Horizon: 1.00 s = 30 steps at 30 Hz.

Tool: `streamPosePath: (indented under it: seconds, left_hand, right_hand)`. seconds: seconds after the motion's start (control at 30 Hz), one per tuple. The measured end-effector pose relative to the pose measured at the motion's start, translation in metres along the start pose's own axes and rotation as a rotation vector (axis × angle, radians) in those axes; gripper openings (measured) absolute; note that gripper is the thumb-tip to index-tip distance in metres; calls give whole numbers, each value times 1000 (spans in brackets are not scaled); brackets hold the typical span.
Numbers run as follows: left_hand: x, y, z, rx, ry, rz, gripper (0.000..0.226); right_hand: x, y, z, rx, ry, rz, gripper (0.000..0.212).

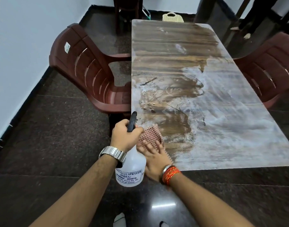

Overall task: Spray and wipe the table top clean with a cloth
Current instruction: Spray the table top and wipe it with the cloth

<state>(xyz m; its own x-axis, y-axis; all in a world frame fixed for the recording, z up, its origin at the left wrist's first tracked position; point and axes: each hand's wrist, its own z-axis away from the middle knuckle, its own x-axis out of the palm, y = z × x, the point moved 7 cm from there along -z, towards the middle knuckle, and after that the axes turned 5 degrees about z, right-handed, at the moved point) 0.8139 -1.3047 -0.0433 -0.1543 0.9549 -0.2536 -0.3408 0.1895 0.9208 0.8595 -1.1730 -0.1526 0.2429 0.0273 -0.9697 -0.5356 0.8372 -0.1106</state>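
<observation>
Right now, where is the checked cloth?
In the head view, the checked cloth lies on the near left corner of the table, under the fingers of the right hand, just right of the spray bottle.

The right grip (154, 158) is motion-blurred at the fingers and covers the near part of the checked cloth (151, 134), whose edges are likewise smeared. The left grip (126, 135) hides the neck and trigger of the spray bottle (132, 171); the wrist cuts off the first word of its label, and the lowest print is too small to read. The counter (222, 128) has its near left corner behind bottle and grips. The maroon chair (268, 71) on the right is cut by the frame edge, and only the top of a cream chair (171, 17) shows beyond the far end.
</observation>
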Motion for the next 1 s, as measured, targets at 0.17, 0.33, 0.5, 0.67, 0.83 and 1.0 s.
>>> streamPosePath:
  seconds: [0.17, 0.33, 0.5, 0.67, 0.83, 1.0]
  left_hand:
    - [7, -5, 18, -57, 48, 105, 19]
    - [18, -2, 31, -71, 119, 113, 23]
    - [16, 3, 27, -38, 195, 103, 33]
    - [16, -1, 0, -54, 211, 134, 29]
    - [14, 12, -46, -48, 243, 115, 31]
    - [13, 20, -102, -58, 259, 125, 16]
  right_hand:
    - [-7, 143, 33, 565, 11, -125, 55]
    - [-2, 76, 32, 332, 11, -64, 60]
    - [17, -5, 25, -223, -108, 126, 69]
    - [16, 11, -1, -255, -120, 127, 73]
    - [-13, 43, -71, -204, -119, 68, 84]
    - [-35, 77, -156, -124, -29, 12, 63]
